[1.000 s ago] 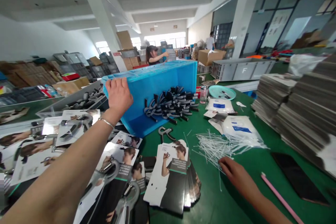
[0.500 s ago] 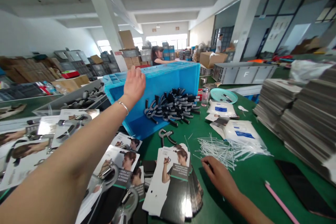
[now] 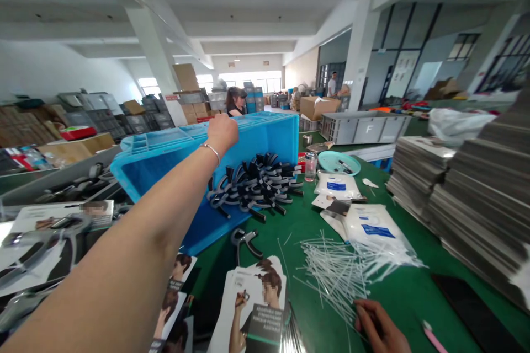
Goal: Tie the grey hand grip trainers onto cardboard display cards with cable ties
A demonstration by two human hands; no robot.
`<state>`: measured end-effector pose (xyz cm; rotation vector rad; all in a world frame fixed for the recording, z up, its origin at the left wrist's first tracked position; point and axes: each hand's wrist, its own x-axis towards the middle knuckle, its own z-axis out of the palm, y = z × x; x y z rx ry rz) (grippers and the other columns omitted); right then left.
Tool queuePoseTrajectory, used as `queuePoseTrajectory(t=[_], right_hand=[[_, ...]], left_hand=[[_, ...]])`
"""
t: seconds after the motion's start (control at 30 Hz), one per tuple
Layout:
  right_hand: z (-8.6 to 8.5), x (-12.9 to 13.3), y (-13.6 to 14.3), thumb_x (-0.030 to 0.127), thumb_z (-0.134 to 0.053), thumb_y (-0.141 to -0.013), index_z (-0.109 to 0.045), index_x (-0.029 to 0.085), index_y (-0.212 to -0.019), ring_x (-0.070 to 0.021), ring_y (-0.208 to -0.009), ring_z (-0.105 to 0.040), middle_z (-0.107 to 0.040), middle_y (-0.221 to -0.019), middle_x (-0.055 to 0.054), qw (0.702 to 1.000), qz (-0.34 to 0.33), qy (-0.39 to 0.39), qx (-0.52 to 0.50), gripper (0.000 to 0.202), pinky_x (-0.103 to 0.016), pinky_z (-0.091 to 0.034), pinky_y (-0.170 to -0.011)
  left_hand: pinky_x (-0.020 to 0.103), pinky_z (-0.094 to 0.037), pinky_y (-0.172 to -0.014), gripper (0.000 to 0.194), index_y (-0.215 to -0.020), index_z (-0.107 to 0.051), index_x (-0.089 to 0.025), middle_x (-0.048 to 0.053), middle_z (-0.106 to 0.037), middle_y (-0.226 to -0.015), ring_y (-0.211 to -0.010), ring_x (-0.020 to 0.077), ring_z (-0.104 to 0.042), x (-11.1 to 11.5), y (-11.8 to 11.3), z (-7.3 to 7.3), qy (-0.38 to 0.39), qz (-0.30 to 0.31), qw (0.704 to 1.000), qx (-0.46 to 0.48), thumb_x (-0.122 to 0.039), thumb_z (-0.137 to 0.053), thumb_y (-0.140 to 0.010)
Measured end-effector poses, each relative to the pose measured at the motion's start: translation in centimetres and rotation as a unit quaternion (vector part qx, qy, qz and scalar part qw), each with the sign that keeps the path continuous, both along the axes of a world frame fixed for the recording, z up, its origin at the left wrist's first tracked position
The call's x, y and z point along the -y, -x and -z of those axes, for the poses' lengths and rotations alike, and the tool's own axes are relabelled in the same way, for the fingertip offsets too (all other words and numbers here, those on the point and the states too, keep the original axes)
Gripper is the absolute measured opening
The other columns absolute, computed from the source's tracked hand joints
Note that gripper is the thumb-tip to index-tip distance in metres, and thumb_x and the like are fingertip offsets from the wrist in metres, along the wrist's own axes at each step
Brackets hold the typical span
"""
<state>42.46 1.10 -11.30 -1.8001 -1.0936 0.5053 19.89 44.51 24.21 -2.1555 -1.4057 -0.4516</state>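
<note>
My left hand (image 3: 222,131) is closed over the upper edge of a blue plastic crate (image 3: 275,135), which lies tipped with its opening toward me. Black and grey hand grip strengtheners (image 3: 256,185) are heaped at its mouth, some spilling onto the green table. One single hand grip strengthener (image 3: 245,241) lies in front of the crate. At the lower right, my right hand (image 3: 379,326) rests with curled fingers at the edge of a pile of white cable ties (image 3: 331,267). What its fingertips hold, if anything, is hidden. Printed cards (image 3: 259,314) are stacked between my hands.
Carded grips (image 3: 41,242) cover the left side. Bags of cable ties (image 3: 375,223), a glass jar (image 3: 310,166) and a turquoise plate (image 3: 339,162) stand right of the crate. Farther right are stacked grey cardboard (image 3: 467,215), a dark phone (image 3: 476,309) and a pink pen (image 3: 433,336). Co-workers are beyond.
The view has turned right and tilted up. The crate, still under my left hand, has swung with its left end nearer me. My right hand has shifted to the lower right edge of the ties.
</note>
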Motion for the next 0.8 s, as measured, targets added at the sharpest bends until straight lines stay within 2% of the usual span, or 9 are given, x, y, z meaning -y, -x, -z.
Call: queuePoseTrajectory(t=[0.17,0.3,0.5,0.8], right_hand=[[0.0,-0.3,0.0,0.052,-0.052,-0.088,-0.064,0.022,-0.096,-0.0179,-0.064,-0.067,-0.068,-0.07,-0.001,0.999,-0.022,0.015,-0.022,0.034,-0.023,-0.053,-0.064],[-0.7,0.0,0.2,0.053,-0.053,-0.087,-0.066,0.021,-0.093,-0.0185,-0.062,-0.065,-0.067,-0.067,-0.002,0.999,-0.022,-0.005,-0.047,0.035,-0.024,-0.052,-0.062],[-1.3,0.2,0.2,0.053,-0.052,-0.088,-0.066,0.022,-0.093,-0.0201,-0.062,-0.064,-0.064,-0.064,-0.001,0.997,-0.035,-0.022,-0.066,0.034,-0.027,-0.051,-0.062],[-1.0,0.2,-0.1,0.05,-0.053,-0.088,-0.065,0.022,-0.096,-0.0211,-0.065,-0.065,-0.065,-0.066,-0.001,0.997,-0.04,-0.016,-0.063,0.031,-0.028,-0.051,-0.064]], left_hand=[[0.045,-0.041,-0.089,0.04,-0.115,-0.062,0.004,0.03,-0.059,-0.116,-0.111,0.0377,-0.054,-0.2,-0.3,0.4,0.003,-0.003,1.0,-0.013,-0.008,-0.035,-0.088],[0.043,-0.042,-0.087,0.037,-0.11,-0.064,0.006,0.029,-0.061,-0.111,-0.106,0.0337,-0.054,1.3,0.4,0.1,0.007,0.023,0.999,-0.041,-0.01,-0.039,-0.087],[0.042,-0.042,-0.087,0.031,-0.104,-0.066,0.001,0.021,-0.063,-0.105,-0.099,0.0273,-0.052,3.3,1.8,-0.3,-0.011,0.049,0.997,-0.061,-0.015,-0.044,-0.089],[0.044,-0.046,-0.086,0.037,-0.115,-0.067,-0.011,0.02,-0.064,-0.107,-0.109,0.0349,-0.055,5.7,2.5,-0.2,-0.025,0.102,0.991,-0.085,-0.025,-0.048,-0.086]])
